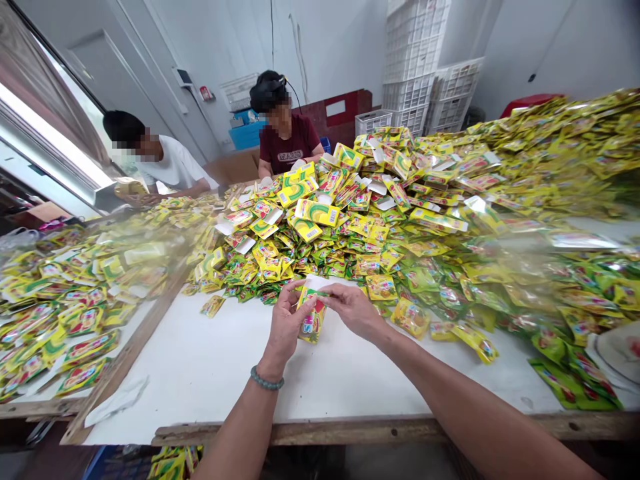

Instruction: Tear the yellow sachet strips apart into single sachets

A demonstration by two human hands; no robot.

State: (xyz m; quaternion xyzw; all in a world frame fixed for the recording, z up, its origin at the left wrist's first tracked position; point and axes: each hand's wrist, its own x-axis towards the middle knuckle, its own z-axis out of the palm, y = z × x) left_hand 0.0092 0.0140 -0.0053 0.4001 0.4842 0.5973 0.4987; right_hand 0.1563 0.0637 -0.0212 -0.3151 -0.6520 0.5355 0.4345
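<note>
A small yellow and green printed carton (312, 323) is upright between my hands, above the white tabletop, with a white flap (320, 283) standing up at its top end. My left hand (287, 320), with a beaded bracelet at the wrist, grips the carton from its left side. At the upper right of the carton, the fingers of my right hand (353, 308) are pinched together by the opening; whether something is between them I cannot make out. Just beyond lies a heap of yellow and green sachets (383, 287), with open cartons (317, 212) on top.
A wooden strip (135, 333) divides the table, with many flat cartons (85, 320) to its left. Green packets (575, 383) lie at the right near a white round container (617, 350). Two people (287, 137) sit across the table. White crates (410, 67) are stacked behind.
</note>
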